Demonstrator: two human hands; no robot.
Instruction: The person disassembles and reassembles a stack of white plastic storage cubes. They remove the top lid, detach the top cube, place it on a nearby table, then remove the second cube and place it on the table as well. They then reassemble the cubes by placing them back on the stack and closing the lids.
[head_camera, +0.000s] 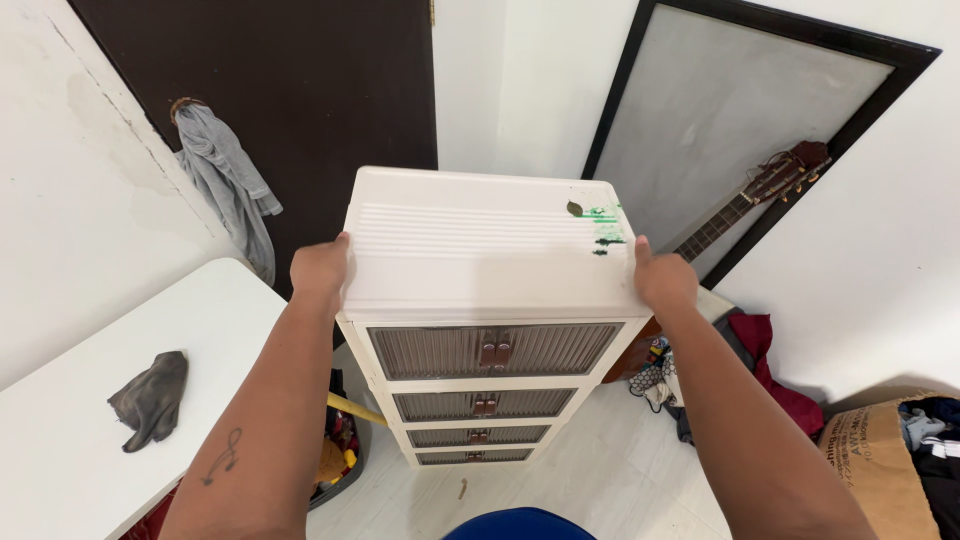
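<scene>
A tall white plastic drawer cabinet (480, 250) stands on the floor before me, with several grey ribbed drawers (495, 350) stacked down its front. Its ribbed top carries green smears and a small brown leaf near the right edge. My left hand (320, 272) grips the top's left edge. My right hand (662, 278) clasps the top's right edge. Both arms reach forward from the bottom of the view.
A white table (90, 400) at left holds a grey rag (152, 398). A grey cloth (228, 180) hangs on the dark door. A guitar (745, 210) leans on a black-framed board at right. Clothes, a basket and a cardboard box (875, 460) crowd the floor.
</scene>
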